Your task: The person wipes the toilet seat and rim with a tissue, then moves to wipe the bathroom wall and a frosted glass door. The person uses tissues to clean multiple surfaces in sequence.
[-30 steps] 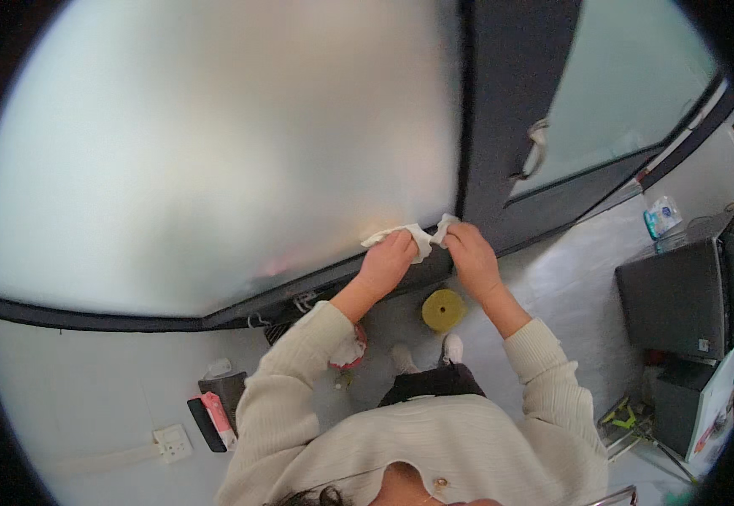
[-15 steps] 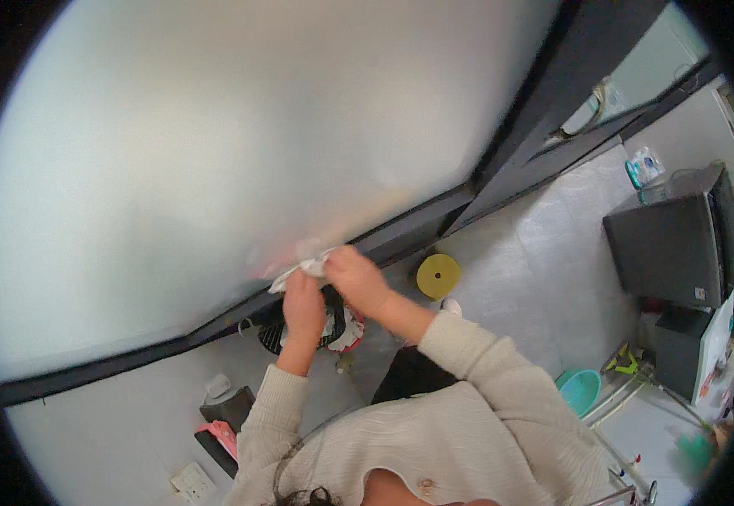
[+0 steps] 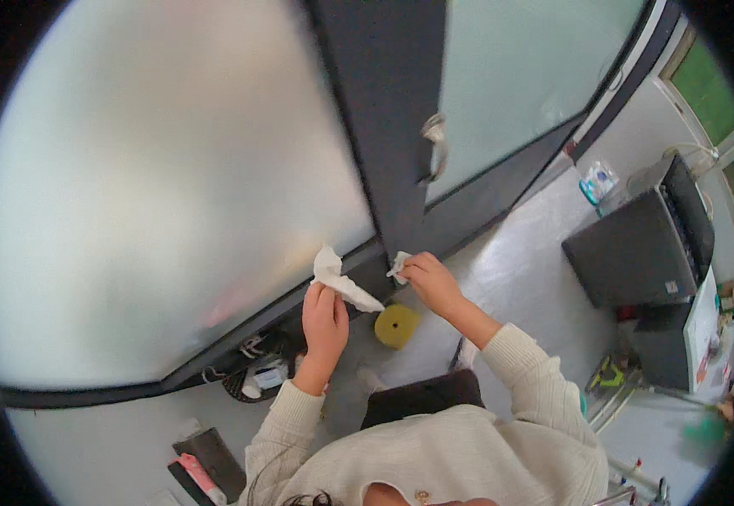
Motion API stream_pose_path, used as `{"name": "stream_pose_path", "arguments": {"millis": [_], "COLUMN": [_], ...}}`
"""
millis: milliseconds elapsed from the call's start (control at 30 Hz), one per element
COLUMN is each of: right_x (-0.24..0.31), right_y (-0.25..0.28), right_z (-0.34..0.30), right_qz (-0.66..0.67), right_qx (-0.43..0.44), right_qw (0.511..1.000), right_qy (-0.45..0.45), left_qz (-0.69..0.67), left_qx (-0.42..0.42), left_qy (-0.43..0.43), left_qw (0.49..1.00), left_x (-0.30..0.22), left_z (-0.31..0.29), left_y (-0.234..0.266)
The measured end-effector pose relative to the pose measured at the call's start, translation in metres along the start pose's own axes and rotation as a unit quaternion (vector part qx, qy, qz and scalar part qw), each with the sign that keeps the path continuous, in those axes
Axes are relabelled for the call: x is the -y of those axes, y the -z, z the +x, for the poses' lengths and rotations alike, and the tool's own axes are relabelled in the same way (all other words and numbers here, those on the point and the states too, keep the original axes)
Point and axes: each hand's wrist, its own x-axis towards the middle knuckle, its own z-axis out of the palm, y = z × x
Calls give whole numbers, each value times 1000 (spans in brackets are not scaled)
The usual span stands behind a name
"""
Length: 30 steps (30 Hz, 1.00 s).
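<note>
My left hand (image 3: 326, 316) pinches a crumpled white tissue (image 3: 342, 282) that fans out above the fingertips and trails to the right. A smaller white tissue piece (image 3: 398, 267) is gripped between the fingertips of my right hand (image 3: 431, 282). The two hands are apart, with a gap between the pieces. Both are in front of the dark lower frame of a frosted glass panel (image 3: 173, 194). Whether either hand touches the frame I cannot tell.
A yellow round stool (image 3: 396, 327) stands on the floor below my hands. At the left is a black basket (image 3: 240, 386) with small items. A dark door with a metal handle (image 3: 436, 150) rises ahead; a dark grey cabinet (image 3: 628, 253) stands at the right.
My hands were together on one white tissue; now they are apart, each with a piece. My view has turned right, toward the door.
</note>
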Motion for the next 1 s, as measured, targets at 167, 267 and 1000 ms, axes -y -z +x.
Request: {"name": "stream_pose_path", "arguments": {"millis": [167, 267, 1000], "right_x": [-41, -26, -61], "right_y": [164, 268, 345], "right_z": [66, 159, 254], "right_qz": [-49, -96, -132], "right_qx": [-184, -296, -218], "right_qw": [978, 936, 885], "right_qy": [80, 163, 389], "left_qz": [101, 166, -29], "left_qx": [-195, -314, -185], "left_qy": [-154, -234, -13], "left_qw": [963, 905, 982], "left_x": [-119, -192, -238], "left_z": [74, 141, 253], "left_y": [-2, 14, -117]}}
